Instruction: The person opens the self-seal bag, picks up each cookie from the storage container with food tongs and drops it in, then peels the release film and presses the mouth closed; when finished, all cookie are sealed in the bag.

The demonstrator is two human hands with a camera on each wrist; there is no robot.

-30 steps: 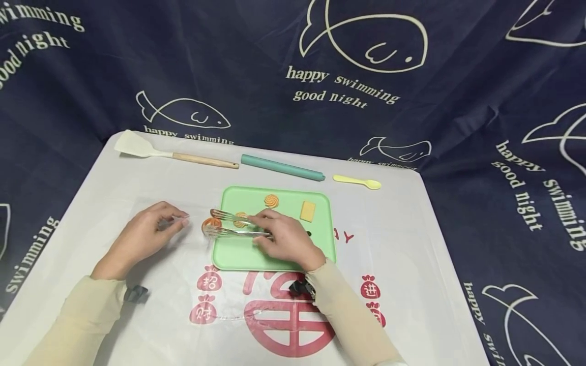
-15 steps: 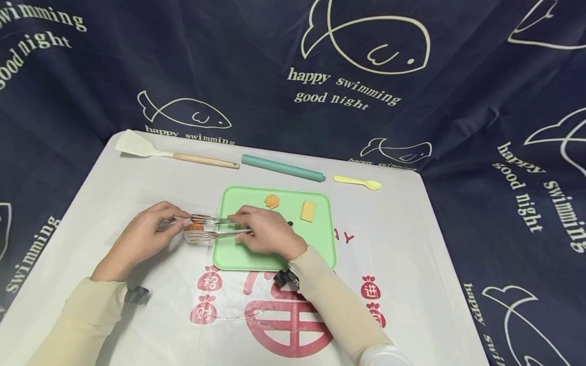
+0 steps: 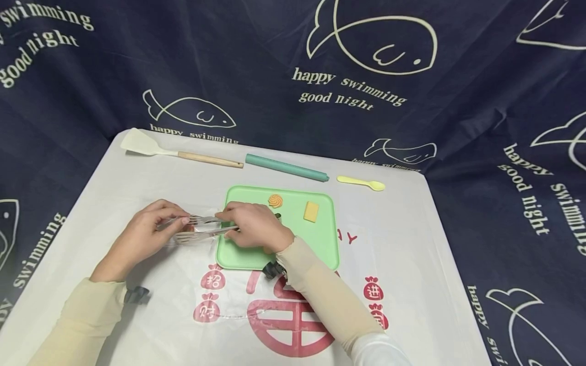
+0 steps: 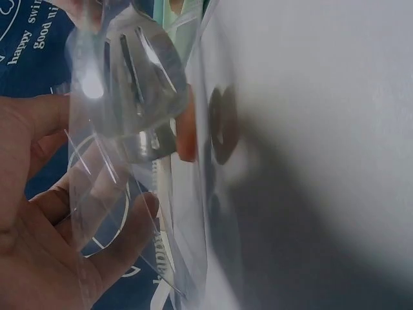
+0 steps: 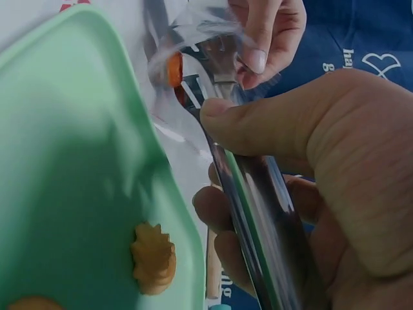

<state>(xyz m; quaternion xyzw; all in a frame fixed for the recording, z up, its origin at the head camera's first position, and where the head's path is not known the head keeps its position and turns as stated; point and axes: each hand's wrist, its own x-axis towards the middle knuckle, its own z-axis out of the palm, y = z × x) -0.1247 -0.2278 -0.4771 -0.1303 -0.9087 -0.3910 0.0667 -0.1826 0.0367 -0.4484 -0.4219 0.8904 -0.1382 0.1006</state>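
My right hand (image 3: 258, 223) grips a pair of metal serving tongs (image 5: 258, 219) by the arms, thumb on one side and fingers on the other. The slotted heads point left and sit within a clear plastic bag (image 4: 193, 252). Between the heads is an orange-brown round cookie (image 5: 174, 69), seen edge-on in both wrist views and mostly hidden in the head view. My left hand (image 3: 146, 236) holds the bag by its edge with thumb and fingers, left of the green tray (image 3: 320, 249). A swirl cookie (image 3: 274, 201) and a yellow rectangular biscuit (image 3: 311, 211) lie on that tray.
Along the table's back edge lie a white spatula (image 3: 210, 159) with a wooden handle, a teal rod (image 3: 287, 168) and a small yellow spoon (image 3: 361, 182). Red printing (image 3: 293, 325) marks the white table cover. A dark blue fish-print curtain (image 3: 265, 61) stands behind.
My right hand has moved left from above the tray, carrying the tongs and the cookie into the bag. My left hand has stayed nearly in place.
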